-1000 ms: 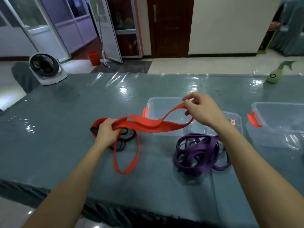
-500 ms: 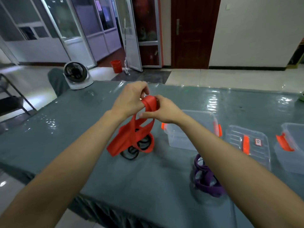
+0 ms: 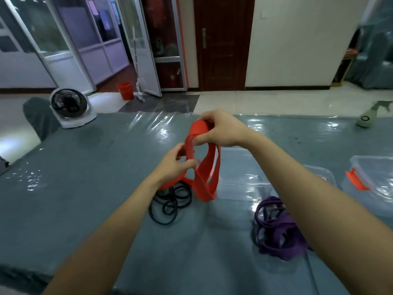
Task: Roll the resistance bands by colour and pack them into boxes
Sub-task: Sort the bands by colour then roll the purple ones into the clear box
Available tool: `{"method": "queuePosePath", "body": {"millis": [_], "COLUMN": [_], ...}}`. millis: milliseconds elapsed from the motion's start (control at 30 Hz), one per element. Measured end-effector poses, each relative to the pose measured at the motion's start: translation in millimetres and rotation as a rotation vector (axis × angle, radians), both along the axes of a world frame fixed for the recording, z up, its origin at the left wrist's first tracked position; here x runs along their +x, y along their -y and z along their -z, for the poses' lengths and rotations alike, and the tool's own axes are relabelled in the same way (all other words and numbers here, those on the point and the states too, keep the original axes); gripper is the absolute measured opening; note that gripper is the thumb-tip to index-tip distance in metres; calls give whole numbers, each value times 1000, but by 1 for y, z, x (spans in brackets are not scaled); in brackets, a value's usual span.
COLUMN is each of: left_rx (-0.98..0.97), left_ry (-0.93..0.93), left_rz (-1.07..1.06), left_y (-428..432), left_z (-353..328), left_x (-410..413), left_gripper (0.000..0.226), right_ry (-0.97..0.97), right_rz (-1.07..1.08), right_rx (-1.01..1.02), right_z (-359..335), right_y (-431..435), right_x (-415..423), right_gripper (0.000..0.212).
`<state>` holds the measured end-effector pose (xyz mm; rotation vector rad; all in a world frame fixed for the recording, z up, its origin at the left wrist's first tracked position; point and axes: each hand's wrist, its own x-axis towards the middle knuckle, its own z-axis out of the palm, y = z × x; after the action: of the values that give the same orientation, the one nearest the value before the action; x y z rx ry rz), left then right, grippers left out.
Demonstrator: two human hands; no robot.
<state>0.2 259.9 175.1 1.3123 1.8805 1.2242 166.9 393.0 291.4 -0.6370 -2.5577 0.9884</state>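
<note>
Red band (image 3: pixel 203 191) is held up over table (image 3: pixel 85 188), slack hanging down. Right hand (image 3: pixel 223 129) pinches the started coil at top, prob. so it can't unwind. Left hand (image 3: pixel 173 166) grips a lower strand, likely to feed it. Box (image 3: pixel 238 184) waits just behind.

Both bare forearms reach forward from the lower corners and draw together. The right hand (image 3: pixel 222 129) is the higher one, knuckles up, fingers and thumb curled round the top of the band (image 3: pixel 205 184). The left hand (image 3: pixel 173 167) sits just below it, fingertips pinching the same band.
</note>
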Motion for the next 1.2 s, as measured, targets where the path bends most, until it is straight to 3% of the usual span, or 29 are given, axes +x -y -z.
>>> {"method": "queuePosePath", "body": {"millis": [67, 167, 300, 333, 367, 433, 500, 600, 633, 700, 767, 900, 967, 1033, 1100, 1200], "left_rx": [-62, -72, 346, 388, 352, 52, -33, 292, 332, 130, -66, 156, 255, 344, 370, 139], "left_ry": [-34, -115, -65, -76, -127, -372, -569, -407, -390, -518, -627, -261, -161, -116, -176, -476], "left_rz": [73, 101, -342, -359, -295, -75, -74, -382, -383, -173, -48, -66, 0, 97, 217, 389], "left_y": [-3, -6, -22, -24, -26, -26, -32, -48, -50, -52, -53, -65, -73, -81, -87, -97], "left_z": [9, 12, -39, -50, -55, -52, -56, -99, -111, -114, -105, -127, -151, -179, -208, -240], "left_x": [-2, -22, -84, -95, -102, -107, -120, -144, -147, -147, -140, -119, -100, -82, -74, -71], "left_gripper": [62, 43, 31, 33, 34, 29, 16, 15, 20, 28, 24, 13, 19, 18, 21, 38], "right_ry": [-3, -35, -137, -172, -206, -234, -196, -255, -293, -365, -328, 94, 178, 184, 146, 93], "right_rz": [11, 47, 123, 145, 160, 161, 147, 186, 217, 296, 334, 288, 285, 261, 258, 320], "right_rx": [15, 28, 3, -10, -33, -33, 37, 14, -3, -35, -22, 23, -3, -28, -16, -27], "right_z": [-11, -28, -44, -48, -53, -63, -64, -58, -59, -64, -71, -64, -57, -52, -53, -61], "right_y": [-5, -15, -25, -27, -27, -26, -23, -26, -29, -36, -46, -50, -49, -47, -50, -58], "right_x": [-3, -6, -4, -5, -6, -10, -11, -8, -7, -2, 10, 29, 32, 34, 42, 69], "right_gripper": [40, 42, 38, 38, 39, 46, 49, 44, 40, 34, 45, 61, 64, 53, 35, 19]}}
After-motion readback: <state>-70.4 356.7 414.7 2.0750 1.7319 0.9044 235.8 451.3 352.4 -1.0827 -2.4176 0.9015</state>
